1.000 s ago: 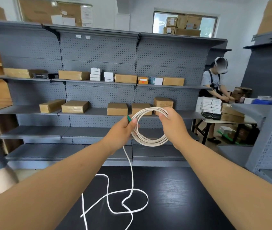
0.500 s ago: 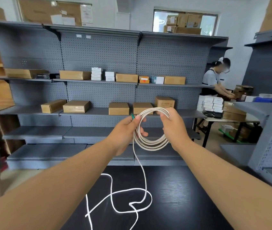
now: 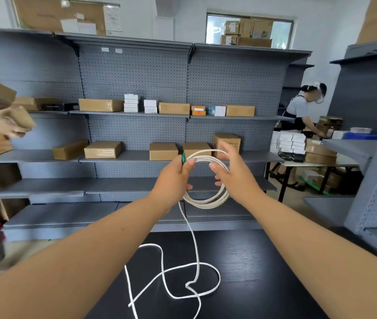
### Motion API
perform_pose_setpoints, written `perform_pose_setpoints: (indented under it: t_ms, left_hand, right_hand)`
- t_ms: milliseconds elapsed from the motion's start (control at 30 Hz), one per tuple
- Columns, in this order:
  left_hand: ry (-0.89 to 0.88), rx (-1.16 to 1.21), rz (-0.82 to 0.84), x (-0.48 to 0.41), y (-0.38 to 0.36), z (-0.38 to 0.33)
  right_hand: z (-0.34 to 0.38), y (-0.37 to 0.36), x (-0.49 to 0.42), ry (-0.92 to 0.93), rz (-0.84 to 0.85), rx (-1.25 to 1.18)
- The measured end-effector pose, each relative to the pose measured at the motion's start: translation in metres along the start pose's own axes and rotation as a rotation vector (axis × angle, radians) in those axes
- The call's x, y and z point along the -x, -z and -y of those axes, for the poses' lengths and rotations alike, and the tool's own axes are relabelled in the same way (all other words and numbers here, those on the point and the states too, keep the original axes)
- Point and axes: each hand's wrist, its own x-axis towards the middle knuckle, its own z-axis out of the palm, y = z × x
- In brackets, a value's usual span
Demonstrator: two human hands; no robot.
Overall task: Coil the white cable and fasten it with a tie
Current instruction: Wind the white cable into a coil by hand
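Observation:
A white cable is wound into a coil of several loops held up in front of me. My left hand grips the coil's upper left side, with a small green tie sticking up by its thumb. My right hand is at the coil's right side with fingers spread and loose; the loops pass across its palm side. The uncoiled rest of the cable hangs down from my left hand and lies in loose bends on the black table.
Grey pegboard shelving with cardboard boxes stands behind the table. Another person works at a table at the back right. A hand holding a brown box is at the left edge. A grey shelf unit stands on the right.
My right hand has let go of the coil's top and opened its fingers. The hanging cable has been drawn up a little. A hand with a box has come in at the left.

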Motion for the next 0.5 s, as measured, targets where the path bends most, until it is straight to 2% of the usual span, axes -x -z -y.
perform_pose_setpoints:
  t_ms: [167, 367, 500]
  left_hand:
    - [0.053, 0.269, 0.024, -0.001, 0.005, 0.002]
    - [0.070, 0.255, 0.063, 0.002, 0.008, -0.002]
    - [0.063, 0.205, 0.061, 0.002, 0.005, -0.004]
  right_hand:
    - [0.007, -0.009, 0.004, -0.047, 0.010, 0.058]
    - [0.004, -0.008, 0.005, -0.046, -0.050, 0.101]
    - [0.010, 0.001, 0.002, -0.071, -0.005, 0.087]
